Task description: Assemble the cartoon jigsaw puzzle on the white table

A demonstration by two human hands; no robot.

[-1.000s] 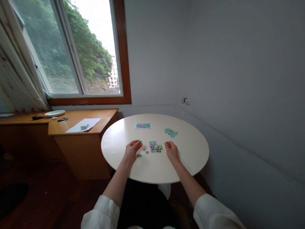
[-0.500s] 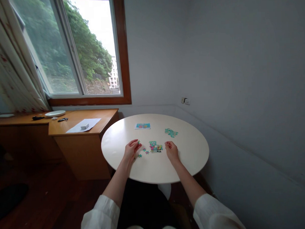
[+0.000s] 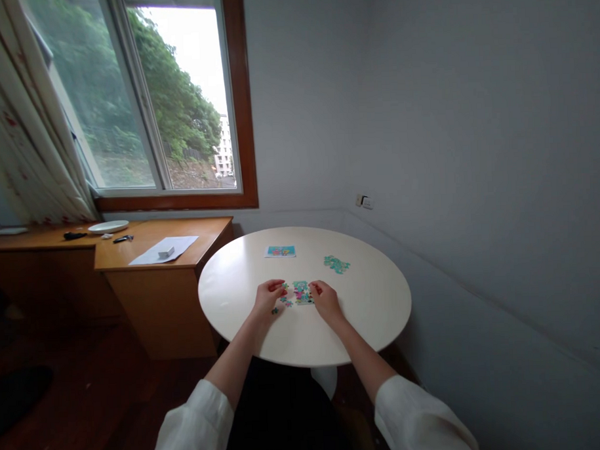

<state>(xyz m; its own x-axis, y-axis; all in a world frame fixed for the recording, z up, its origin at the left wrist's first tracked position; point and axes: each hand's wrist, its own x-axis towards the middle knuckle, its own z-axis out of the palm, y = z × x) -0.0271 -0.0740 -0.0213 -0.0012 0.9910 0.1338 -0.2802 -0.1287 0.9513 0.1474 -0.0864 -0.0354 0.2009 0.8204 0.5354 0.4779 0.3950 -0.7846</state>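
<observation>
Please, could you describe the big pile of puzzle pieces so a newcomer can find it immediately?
Find the round white table. On its far right part, beyond the person's right hand, lies a mostly green heap of jigsaw pieces. Its ragged outline sets it apart from the rectangular picture card to its left and the partly joined puzzle beside that hand.

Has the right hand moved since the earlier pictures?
Yes: judged against the wall socket, the right hand has shifted left, now hiding part of the joined puzzle.
</observation>
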